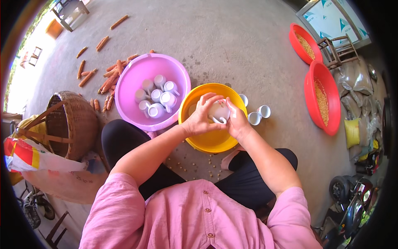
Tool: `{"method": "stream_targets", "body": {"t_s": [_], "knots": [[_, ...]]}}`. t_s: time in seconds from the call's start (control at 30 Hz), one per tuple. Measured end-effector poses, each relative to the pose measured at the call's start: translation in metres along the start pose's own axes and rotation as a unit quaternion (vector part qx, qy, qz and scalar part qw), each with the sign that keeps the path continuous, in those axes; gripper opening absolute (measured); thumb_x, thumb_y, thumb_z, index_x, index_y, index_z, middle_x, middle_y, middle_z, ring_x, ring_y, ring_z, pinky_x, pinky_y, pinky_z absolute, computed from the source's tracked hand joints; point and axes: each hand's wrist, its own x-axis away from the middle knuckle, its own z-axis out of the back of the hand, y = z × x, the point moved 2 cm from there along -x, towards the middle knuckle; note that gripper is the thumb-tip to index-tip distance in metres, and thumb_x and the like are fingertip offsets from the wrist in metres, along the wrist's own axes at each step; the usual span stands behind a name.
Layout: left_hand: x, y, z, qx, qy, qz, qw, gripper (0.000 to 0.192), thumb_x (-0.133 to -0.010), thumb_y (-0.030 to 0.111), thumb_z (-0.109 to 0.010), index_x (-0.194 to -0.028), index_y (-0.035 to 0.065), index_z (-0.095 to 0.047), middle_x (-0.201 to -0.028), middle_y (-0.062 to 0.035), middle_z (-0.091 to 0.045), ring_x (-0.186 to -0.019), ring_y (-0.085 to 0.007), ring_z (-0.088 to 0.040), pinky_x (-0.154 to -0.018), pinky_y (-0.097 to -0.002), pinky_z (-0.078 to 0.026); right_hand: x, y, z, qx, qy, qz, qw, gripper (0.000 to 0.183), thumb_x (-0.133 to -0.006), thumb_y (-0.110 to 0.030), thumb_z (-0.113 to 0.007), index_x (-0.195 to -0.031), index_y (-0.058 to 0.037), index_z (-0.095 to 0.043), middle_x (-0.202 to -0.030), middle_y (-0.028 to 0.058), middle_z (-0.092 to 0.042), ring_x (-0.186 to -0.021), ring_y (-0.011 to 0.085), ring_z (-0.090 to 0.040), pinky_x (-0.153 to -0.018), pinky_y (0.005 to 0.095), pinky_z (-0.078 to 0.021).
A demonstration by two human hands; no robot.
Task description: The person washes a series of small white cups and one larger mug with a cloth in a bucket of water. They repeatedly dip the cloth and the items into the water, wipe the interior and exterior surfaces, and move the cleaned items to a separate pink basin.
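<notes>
Over a yellow plastic basin [214, 145], my left hand [202, 116] and my right hand [238, 119] hold a white cup with a handle [218, 109] between them. The cup is tilted and bears a small reddish pattern. Inside the basin, below the hands, something pale shows but is mostly hidden. To the left, a pink-purple plastic basin [130, 109] holds several white cups [168, 99], most of them bottom up. On the floor right of the yellow basin are a white cup [264, 111], another cup [254, 118] beside it, and a third [243, 100] close to the basin's rim.
Corn cobs [110, 81] lie beyond the pink-purple basin. A woven basket [80, 124] stands at the left. Two red basins [334, 102] with corn kernels, a small wooden stool [337, 51] and filled plastic bags [354, 77] are at the right. Loose kernels [210, 166] dot the floor between the legs.
</notes>
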Motion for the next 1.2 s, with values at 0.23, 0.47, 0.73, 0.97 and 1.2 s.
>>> {"method": "stream_targets", "body": {"t_s": [0.23,0.47,0.73,0.97,1.2], "knots": [[0.001,0.001,0.002,0.065,-0.063,0.109,0.99,0.066,-0.064,0.017,-0.08,-0.121,0.008,-0.048,-0.114,-0.0166,-0.046,-0.11,-0.0319,-0.048,-0.094,-0.0371,-0.041,-0.003,0.005,0.017,0.063,-0.065,-0.03,0.995,0.053,-0.093,-0.054,-0.032,-0.112,-0.0086,-0.053,-0.106,0.0044,-0.056,-0.103,0.0165,-0.052,-0.089,0.0307,-0.0413],[0.006,0.002,0.016,0.366,-0.032,0.431,0.824,0.053,-0.082,0.058,-0.053,-0.108,0.012,-0.056,-0.083,-0.0045,-0.061,-0.06,-0.0159,-0.06,-0.044,-0.0228,-0.039,0.018,-0.006,-0.012,0.474,-0.203,0.121,0.848,0.075,-0.088,-0.066,-0.029,-0.118,0.0003,-0.049,-0.117,0.014,-0.053,-0.109,0.0212,-0.049,-0.094,0.0306,-0.0362],[0.011,-0.011,0.0,0.515,-0.028,0.496,0.698,0.053,-0.081,0.063,-0.049,-0.103,0.0148,-0.056,-0.077,-0.0032,-0.058,-0.052,-0.0161,-0.055,-0.046,-0.024,-0.042,0.014,-0.002,-0.019,0.309,-0.107,0.121,0.937,0.051,-0.091,-0.045,-0.045,-0.11,0.001,-0.055,-0.097,0.0086,-0.062,-0.093,0.0172,-0.057,-0.085,0.0289,-0.0414],[0.013,-0.01,0.006,0.375,0.044,0.527,0.762,0.057,-0.081,0.057,-0.055,-0.109,0.008,-0.055,-0.088,-0.0067,-0.06,-0.071,-0.0152,-0.06,-0.051,-0.0275,-0.048,-0.016,-0.011,0.026,0.284,0.071,0.115,0.949,0.016,-0.086,-0.019,-0.061,-0.086,-0.0027,-0.058,-0.082,0.0017,-0.059,-0.077,0.0078,-0.051,-0.071,0.0228,-0.0408],[0.009,-0.002,0.016,0.338,-0.003,0.488,0.805,0.058,-0.079,0.058,-0.057,-0.105,0.0062,-0.056,-0.086,-0.0071,-0.06,-0.068,-0.0142,-0.06,-0.047,-0.0241,-0.046,-0.041,0.021,0.053,0.431,0.029,0.049,0.9,0.043,-0.086,-0.025,-0.059,-0.119,0.0009,-0.051,-0.108,0.0126,-0.057,-0.097,0.0199,-0.055,-0.085,0.0287,-0.0417]]}}
